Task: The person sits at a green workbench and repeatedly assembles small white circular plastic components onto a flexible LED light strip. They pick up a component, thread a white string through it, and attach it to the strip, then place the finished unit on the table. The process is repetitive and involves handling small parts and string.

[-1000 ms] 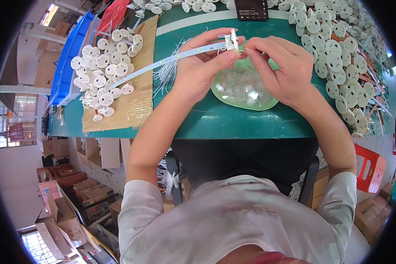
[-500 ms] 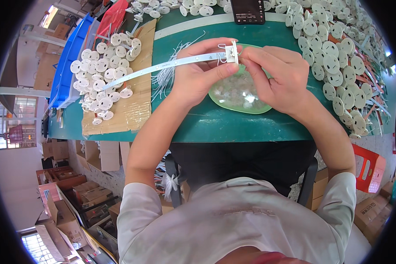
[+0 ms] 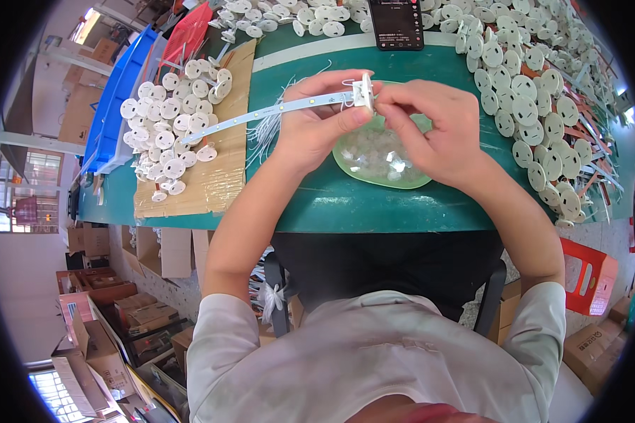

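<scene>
My left hand point(image 3: 314, 127) is closed round a white round cap point(image 3: 363, 92) with an LED strip point(image 3: 261, 113) attached, its thumb and fingers on either side of the cap. The strip reaches left over the cardboard, and thin white wire loops stand by the cap. Thumb and index finger of my right hand point(image 3: 437, 127) are pinched together beside the cap's right face; whatever they hold is too small or hidden. Beneath the hands stands a green bowl point(image 3: 374, 182) with small clear pieces in it. A bundle of thin white wires point(image 3: 264, 130) lies left of it.
Many white round caps point(image 3: 169, 127) lie on a cardboard sheet point(image 3: 222, 162) at the left. More caps point(image 3: 533, 106) with strips crowd the right side. A phone point(image 3: 396, 25) lies at the back. A blue tray point(image 3: 116, 106) and a red basket point(image 3: 187, 35) stand far left.
The cap has tilted a little and shifted slightly left with my left hand. My right hand stays pinched beside it and has moved slightly left too. The whole view has shifted a little.
</scene>
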Tool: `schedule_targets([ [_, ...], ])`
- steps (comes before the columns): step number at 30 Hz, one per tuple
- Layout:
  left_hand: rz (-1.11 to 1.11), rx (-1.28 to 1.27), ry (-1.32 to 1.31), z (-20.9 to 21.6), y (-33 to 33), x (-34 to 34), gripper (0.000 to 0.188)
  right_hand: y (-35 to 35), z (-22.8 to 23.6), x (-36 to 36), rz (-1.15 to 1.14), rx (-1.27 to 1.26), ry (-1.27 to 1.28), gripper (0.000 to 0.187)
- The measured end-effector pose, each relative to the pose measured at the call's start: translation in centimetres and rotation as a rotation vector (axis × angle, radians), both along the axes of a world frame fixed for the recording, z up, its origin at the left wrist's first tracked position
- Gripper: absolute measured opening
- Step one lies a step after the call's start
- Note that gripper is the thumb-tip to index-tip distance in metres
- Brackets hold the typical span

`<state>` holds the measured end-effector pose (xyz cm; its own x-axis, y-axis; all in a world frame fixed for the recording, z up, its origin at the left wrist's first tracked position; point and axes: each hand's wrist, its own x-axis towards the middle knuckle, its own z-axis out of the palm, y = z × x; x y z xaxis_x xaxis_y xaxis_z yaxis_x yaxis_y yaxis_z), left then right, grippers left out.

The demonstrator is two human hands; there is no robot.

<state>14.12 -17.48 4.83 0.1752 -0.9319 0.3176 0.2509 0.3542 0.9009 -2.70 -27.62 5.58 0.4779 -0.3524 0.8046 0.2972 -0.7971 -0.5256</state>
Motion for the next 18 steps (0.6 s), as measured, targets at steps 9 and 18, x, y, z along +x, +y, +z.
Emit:
schedule_targets([
  [9,0.133,0.055,-0.282,0.9,0.8,-0.3,0.043,-0.4,-0.1,-0.2,-0.067,-0.207,0.024,0.017],
  [18,0.776,0.199,-0.572,11.3,9.0,13.6,0.028,0.3,1.7,-1.0,-0.105,-0.259,0.005,0.013],
])
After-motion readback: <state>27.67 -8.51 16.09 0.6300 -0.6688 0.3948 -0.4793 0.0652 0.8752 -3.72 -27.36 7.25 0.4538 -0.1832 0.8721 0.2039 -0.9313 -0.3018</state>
